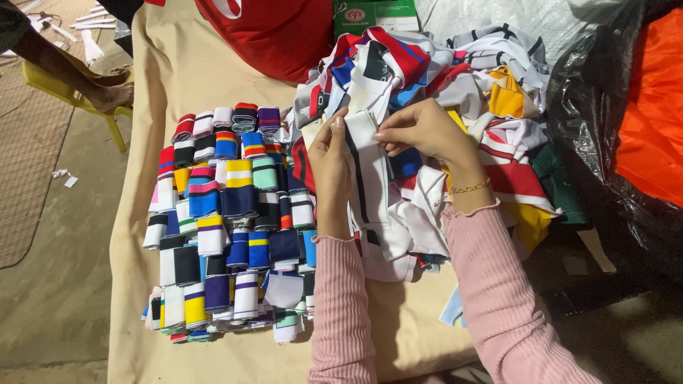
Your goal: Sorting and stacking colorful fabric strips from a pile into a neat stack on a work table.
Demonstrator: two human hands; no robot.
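Left hand (329,167) and right hand (421,130) are both pinching one white fabric strip (370,167) with a dark stripe down it. Left fingers are closing on its left edge, thumb up; right fingertips are gripping the upper right edge. The strip is hanging between the two hands, lower end trailing toward the person. Both forearms are in pink ribbed sleeves; a gold bracelet (469,188) is sitting on the right wrist.

Directly under and beyond the hands a loose heap of mixed fabric pieces (491,92) is lying, white, red, yellow, blue, crowding the right hand. Left of the left hand, neat rows of folded striped strips (228,227) are lying flat, touching each other.

Everything is resting on a beige cloth (142,213) spread over the surface. Beyond the heap, a red bag (277,32) and a green box (377,14). Right of the right hand, black plastic sheeting (605,142) with orange fabric (654,107) on it. Far left, another person's foot (114,96) is on a yellow chair (71,89), well apart. Floor (50,284) is showing tan.
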